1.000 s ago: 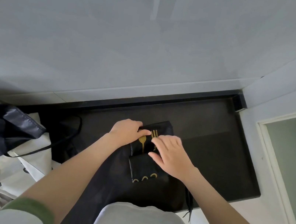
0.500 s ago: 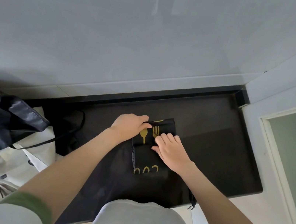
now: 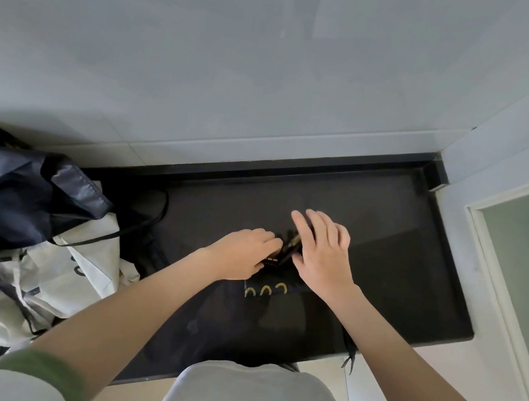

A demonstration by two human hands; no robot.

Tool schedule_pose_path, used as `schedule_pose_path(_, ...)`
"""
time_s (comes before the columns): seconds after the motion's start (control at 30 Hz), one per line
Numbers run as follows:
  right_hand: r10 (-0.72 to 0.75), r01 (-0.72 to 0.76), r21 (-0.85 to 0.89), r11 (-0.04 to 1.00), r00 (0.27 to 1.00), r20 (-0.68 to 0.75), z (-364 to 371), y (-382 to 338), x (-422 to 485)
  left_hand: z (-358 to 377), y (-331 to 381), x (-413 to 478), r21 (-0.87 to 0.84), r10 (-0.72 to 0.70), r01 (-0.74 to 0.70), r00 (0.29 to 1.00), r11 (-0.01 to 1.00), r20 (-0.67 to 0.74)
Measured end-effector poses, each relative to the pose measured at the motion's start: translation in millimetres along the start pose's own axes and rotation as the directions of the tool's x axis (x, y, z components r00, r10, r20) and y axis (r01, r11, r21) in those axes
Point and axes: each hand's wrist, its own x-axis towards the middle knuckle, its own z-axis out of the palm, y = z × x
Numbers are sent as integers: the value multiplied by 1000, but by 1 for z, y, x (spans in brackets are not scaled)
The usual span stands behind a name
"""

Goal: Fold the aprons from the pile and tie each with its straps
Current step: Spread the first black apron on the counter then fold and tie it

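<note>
Apron (image 3: 271,290): black with gold print, folded small, lying on the dark counter (image 3: 400,274) in front of us.
Left hand (image 3: 240,253): fingers curled, pinching the apron's upper fold.
Right hand (image 3: 324,251): fingers straight and spread above it, holding nothing.
Pile (image 3: 43,234): we see more aprons heaped at left.

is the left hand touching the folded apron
Touching. The head view shows the left hand gripping the apron at its folded upper edge, fingers curled into the cloth with no gap.

Our left hand (image 3: 244,254) and right hand (image 3: 324,251) hide most of the black apron (image 3: 271,290); the pile (image 3: 11,212) runs off the left edge.
</note>
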Motion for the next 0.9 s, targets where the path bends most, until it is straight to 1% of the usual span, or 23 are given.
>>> schedule_pose_path(0.1, -147, 149, -25, 989, 986, 78, -2, 1, -7, 9, 5, -4, 21, -15, 15, 1000, 1000, -10)
schedule_pose_path(0.17, -197, 199, -12, 980, 976, 97, 0, 0, -14, 16, 6, -6, 22, -71, 71, 997, 997, -11)
schedule_pose_path(0.2, -193, 193, 5, 981, 974, 123, 1, -3, -19, 20, 7, -7, 30, -98, 98, 995, 995, -9)
schedule_pose_path(0.27, -133, 126, 47, 991, 970, 205, 1, -13, -29, 28, 9, -9, 84, -130, 130, 991, 988, 2)
schedule_pose_path(0.33, -82, 67, 59, 996, 951, 300, 2, -20, -37, 37, 11, -10, 164, -129, 127, 992, 978, -2)
schedule_pose_path(0.43, -82, 58, 76, 995, 930, 359, 0, -16, -39, 43, 13, -14, 234, -83, 92, 996, 968, -45)
schedule_pose_path(0.5, -124, 86, 111, 990, 907, 403, -2, -10, -40, 45, 11, -19, 251, -55, 76, 995, 965, -89)
schedule_pose_path(0.53, -156, 113, 130, 985, 905, 397, -3, -8, -41, 45, 8, -23, 234, -44, 73, 991, 969, -125)
schedule_pose_path(0.6, -200, 151, 159, 976, 912, 359, -7, -4, -44, 47, 5, -28, 131, -26, 48, 985, 990, -171)
schedule_pose_path(0.67, -231, 183, 165, 969, 909, 348, -8, -2, -46, 48, 2, -33, 88, -17, 26, 994, 996, -107)
schedule_pose_path(0.77, -260, 221, 150, 964, 908, 328, -6, -3, -48, 52, 0, -34, 176, -9, 11, 1000, 984, -8)
schedule_pose_path(0.9, -301, 280, 112, 953, 914, 272, -7, -8, -53, 55, 4, -34, 303, 31, -35, 999, 952, 19)
